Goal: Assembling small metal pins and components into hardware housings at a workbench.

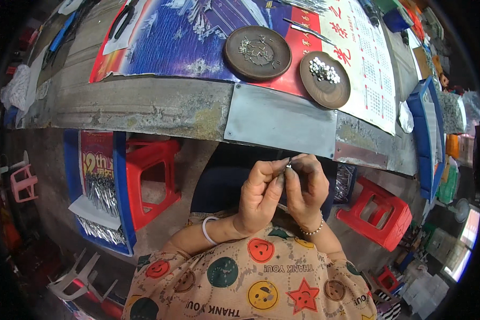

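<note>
- We record the left hand (258,194) raised in front of the chest, fingers curled in, thumb and forefinger pinched narrow on a tiny metal piece (288,166); a white bangle (208,230) sits on its wrist.
- We record the right hand (307,188) pressed against the left, its fingertips meeting on the same small metal piece; a bead bracelet (313,231) circles that wrist.
- The small metal piece lies between the two sets of fingertips, just below the near edge of the workbench (144,106); we cannot tell its exact shape.
- We note a grey metal plate (280,120) fixed to the bench edge, directly above the hands.
- We list two round brown dishes on the bench: the left dish (257,53) holds thin bent wire bits, the right dish (325,80) holds a small heap of shiny silver pieces.
- Both dishes rest on a large printed poster (197,37) in blue, red and white that covers the bench top.
- We list a red plastic stool (150,181) to the left of the lap and another red stool (381,213) to the right.
- We note a blue tray (121,192) on the floor at left, holding bundles of bright metal rods (102,192).
- We note a blue-edged tray (426,138) at the right end of the bench.
- The person wears a tan shirt (250,282) printed with smiling faces and stars.
</note>
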The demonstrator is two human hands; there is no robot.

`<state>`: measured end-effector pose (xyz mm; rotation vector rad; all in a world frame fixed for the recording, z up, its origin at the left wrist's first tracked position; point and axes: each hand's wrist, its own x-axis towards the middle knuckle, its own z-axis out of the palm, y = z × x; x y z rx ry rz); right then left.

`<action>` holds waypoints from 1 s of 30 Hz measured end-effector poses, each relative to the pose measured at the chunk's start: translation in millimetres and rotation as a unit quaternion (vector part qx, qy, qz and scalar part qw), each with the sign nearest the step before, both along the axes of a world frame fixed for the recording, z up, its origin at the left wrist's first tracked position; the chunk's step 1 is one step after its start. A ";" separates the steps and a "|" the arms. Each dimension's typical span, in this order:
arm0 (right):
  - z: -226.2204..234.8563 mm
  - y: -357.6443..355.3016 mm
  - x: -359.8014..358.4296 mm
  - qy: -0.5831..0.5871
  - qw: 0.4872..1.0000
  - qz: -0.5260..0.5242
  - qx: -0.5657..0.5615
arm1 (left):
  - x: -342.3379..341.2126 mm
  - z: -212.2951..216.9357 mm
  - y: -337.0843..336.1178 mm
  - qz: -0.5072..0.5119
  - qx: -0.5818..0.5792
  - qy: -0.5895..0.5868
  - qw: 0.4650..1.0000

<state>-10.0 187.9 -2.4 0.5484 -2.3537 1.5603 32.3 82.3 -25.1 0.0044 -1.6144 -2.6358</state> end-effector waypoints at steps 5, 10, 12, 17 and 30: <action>-2.8 -4.6 8.2 -0.023 0.994 -0.055 0.093 | -1.7 -4.3 -0.5 0.002 0.002 0.006 1.000; 7.2 1.9 3.9 -0.254 0.960 0.013 -0.119 | -1.4 0.2 -0.2 -0.005 0.060 -0.027 0.998; 9.8 15.0 -0.4 -0.420 0.852 0.038 -0.311 | 2.8 -5.0 -0.9 -0.042 0.068 -0.002 0.997; 5.8 7.5 -0.2 -0.129 0.991 0.023 -0.018 | 3.6 -7.8 0.6 -0.009 0.032 -0.022 0.999; -0.9 -6.7 8.2 -0.152 0.987 -0.025 -0.033 | -0.3 -2.9 1.7 0.010 0.059 -0.013 0.998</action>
